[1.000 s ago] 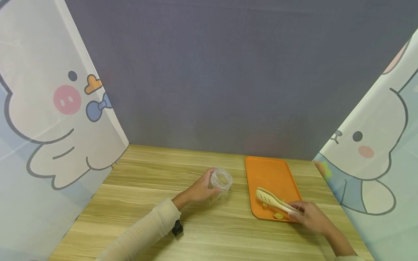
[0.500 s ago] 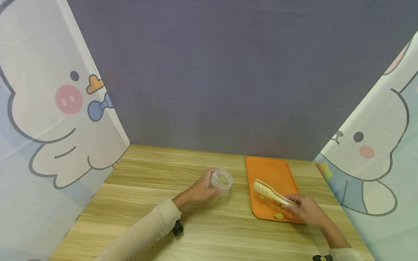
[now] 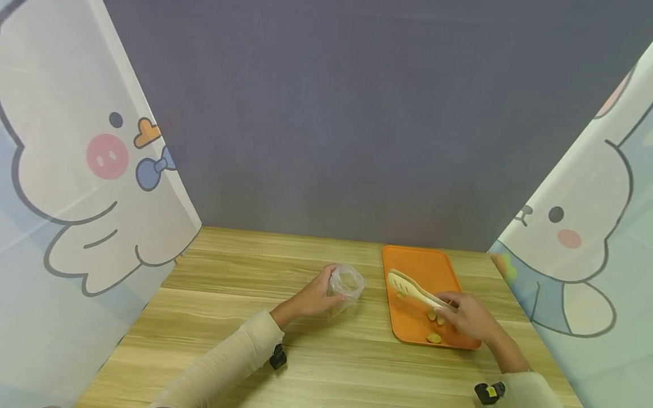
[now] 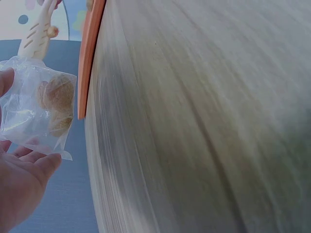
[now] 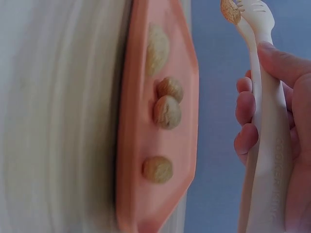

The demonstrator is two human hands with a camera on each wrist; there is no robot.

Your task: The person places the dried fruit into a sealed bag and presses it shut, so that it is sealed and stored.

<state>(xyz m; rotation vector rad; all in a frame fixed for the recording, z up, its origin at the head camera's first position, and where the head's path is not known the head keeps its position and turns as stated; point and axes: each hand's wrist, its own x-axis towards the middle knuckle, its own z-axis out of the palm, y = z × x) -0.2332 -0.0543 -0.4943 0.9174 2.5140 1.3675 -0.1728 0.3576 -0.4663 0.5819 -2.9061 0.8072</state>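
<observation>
My left hand [image 3: 317,294] holds a clear plastic bag [image 4: 29,104] on the table, its mouth spread round and facing up. Tan lumps [image 4: 58,99] show through its wall. My right hand [image 3: 471,318] grips a pair of cream slotted tongs [image 3: 415,292] over the orange tray [image 3: 423,263], right of the bag. The right wrist view shows a wrinkled tan piece [image 5: 230,10] between the tong tips, the tongs nearly closed. Several similar lumps [image 5: 167,112] lie on the tray below, near its front end.
The wood-grain table [image 3: 245,260] runs back to a grey panel [image 3: 326,124]. Printed cartoon panels stand at the left [image 3: 76,170] and right [image 3: 576,238]. A raised rim [image 5: 124,121] goes round the tray.
My right hand has risen and moved left and away from me with the tongs, carrying the tan piece above the tray. The left hand and the bag have stayed in place.
</observation>
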